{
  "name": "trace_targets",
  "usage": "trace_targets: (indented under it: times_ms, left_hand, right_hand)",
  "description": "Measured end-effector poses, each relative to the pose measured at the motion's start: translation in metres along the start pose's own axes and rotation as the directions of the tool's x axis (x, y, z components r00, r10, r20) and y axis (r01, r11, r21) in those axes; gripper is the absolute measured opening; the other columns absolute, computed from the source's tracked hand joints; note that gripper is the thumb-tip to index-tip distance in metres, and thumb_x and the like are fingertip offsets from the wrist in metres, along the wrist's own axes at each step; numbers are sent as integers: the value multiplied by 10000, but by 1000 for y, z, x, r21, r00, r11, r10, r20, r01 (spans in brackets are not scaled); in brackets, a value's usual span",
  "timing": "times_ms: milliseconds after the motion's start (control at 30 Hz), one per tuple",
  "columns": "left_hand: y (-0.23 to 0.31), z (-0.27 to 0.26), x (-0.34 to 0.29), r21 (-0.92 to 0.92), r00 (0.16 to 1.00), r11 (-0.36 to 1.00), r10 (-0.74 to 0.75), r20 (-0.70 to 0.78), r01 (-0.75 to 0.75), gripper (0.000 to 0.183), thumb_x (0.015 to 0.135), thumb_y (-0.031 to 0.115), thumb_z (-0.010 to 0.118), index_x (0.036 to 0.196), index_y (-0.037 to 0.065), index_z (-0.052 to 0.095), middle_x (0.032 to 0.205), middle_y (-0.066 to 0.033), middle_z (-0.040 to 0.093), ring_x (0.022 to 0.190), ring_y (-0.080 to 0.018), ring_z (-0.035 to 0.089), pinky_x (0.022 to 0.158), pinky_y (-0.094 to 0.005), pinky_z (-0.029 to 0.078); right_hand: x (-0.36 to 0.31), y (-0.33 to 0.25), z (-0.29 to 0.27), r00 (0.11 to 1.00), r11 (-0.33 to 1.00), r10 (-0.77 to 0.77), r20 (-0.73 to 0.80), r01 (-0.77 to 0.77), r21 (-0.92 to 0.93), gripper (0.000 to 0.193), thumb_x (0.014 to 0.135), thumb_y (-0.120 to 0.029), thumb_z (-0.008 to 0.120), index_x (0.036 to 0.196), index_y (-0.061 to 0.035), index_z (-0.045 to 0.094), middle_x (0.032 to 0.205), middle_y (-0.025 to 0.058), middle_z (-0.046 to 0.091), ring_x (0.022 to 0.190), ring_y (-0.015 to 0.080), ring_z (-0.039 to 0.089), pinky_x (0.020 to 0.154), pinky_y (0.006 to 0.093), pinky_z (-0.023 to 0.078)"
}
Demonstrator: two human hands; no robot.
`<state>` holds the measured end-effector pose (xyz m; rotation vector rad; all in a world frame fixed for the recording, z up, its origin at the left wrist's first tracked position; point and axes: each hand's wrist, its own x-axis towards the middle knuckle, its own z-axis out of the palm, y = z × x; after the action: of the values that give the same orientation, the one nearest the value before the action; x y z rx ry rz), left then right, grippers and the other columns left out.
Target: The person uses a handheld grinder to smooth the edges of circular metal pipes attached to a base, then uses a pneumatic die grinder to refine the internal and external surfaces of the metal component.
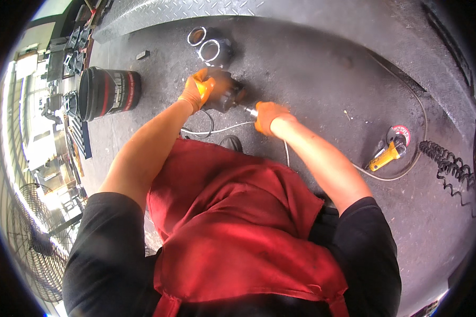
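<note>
My left hand (200, 89), in an orange glove, is closed on the side of a dark, rounded metal part (226, 99) on the floor. Blur covers part of its outline. My right hand (268, 118), gloved the same way, wraps round a slim silver hand tool (253, 112). Its tip points left at the metal part; whether they touch I cannot tell. A pale hose (232, 127) runs beneath my right hand. Just beyond my left hand stand two dark pipe-like fittings (223, 53) with bright ring-shaped ends.
On the left, a black bucket (126, 91) lies on its side near a small metal block (143, 54). A yellow angle grinder (384, 157) rests at right, beside a black coiled hose (452, 161). Tread plate (195, 11) borders the far side. A fan (34, 238) stands lower left.
</note>
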<state>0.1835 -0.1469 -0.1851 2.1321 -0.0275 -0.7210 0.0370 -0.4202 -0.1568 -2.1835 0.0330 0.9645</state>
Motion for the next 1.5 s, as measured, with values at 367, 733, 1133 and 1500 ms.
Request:
trace_targets:
  times_ms: [367,733,1133,1500]
  left_hand:
    - [-4,7,3,161,985,974,169,-26,-162,383,1011,80,489,1381,40,579,1283,-78,665,1106,-169,653,960,-303,539]
    - [45,17,-20,98,999,995,27,46,-32,358,992,104,536,1340,51,598,1239,-62,688,1069,-154,662,934,-296,546]
    - [36,9,-24,150,985,973,169,43,-174,339,999,119,540,1321,56,625,1242,-82,693,1079,-182,675,929,-303,547]
    - [50,20,-28,-31,992,994,109,70,-107,371,991,109,543,1352,48,602,1225,-85,693,1075,-180,676,922,-328,556]
  right_hand:
    - [2,7,3,998,1000,19,-62,-18,21,323,911,-169,630,1207,-56,695,1228,222,704,1160,394,677,986,463,550]
    - [7,7,15,1000,1000,9,-8,-9,-26,315,912,-177,645,1200,-59,688,1198,215,715,1165,393,672,974,468,553]
    - [11,14,5,1000,1000,-1,4,1,-19,330,913,-199,649,1207,-52,682,1242,221,697,1193,400,656,998,469,543]
    - [15,16,22,1000,1000,-6,-4,6,-3,348,900,-221,649,1209,-63,680,1218,227,703,1167,396,670,985,471,549]
